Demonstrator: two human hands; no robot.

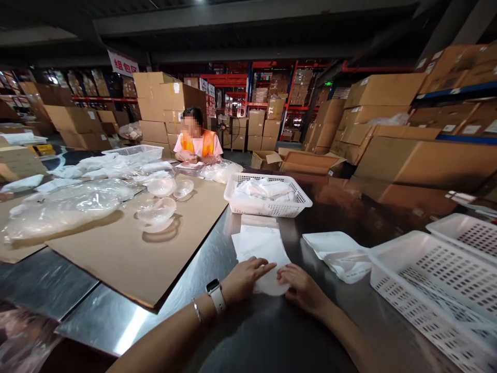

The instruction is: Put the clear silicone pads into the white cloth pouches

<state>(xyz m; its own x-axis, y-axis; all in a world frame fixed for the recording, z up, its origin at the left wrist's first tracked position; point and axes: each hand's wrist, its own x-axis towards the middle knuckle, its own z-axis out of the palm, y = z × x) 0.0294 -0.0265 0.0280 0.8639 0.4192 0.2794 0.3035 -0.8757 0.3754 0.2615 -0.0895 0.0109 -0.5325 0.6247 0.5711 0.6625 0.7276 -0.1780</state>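
A translucent, round-edged flat piece (273, 284) lies low in front of me, over the end of some white paper-like sheets or pouches (259, 242). My left hand (245, 280) rests on its left side, with the index and middle fingers stretched out and nothing visibly gripped. At the right edge of the same piece, my right hand (303, 286) has its fingers curled in and closed on it. The exact kind of this piece is unclear. Further left, several translucent bowl-shaped cups (157, 213) sit on a cardboard sheet (186, 243).
Ahead stands a white perforated basket (267, 207) with white packets inside. White pouches (341, 254) lie beside a larger white basket (430, 290) on the right. Clear plastic bags (73, 204) cover the left side. Across the metal table sits a person in an orange vest (208, 144).
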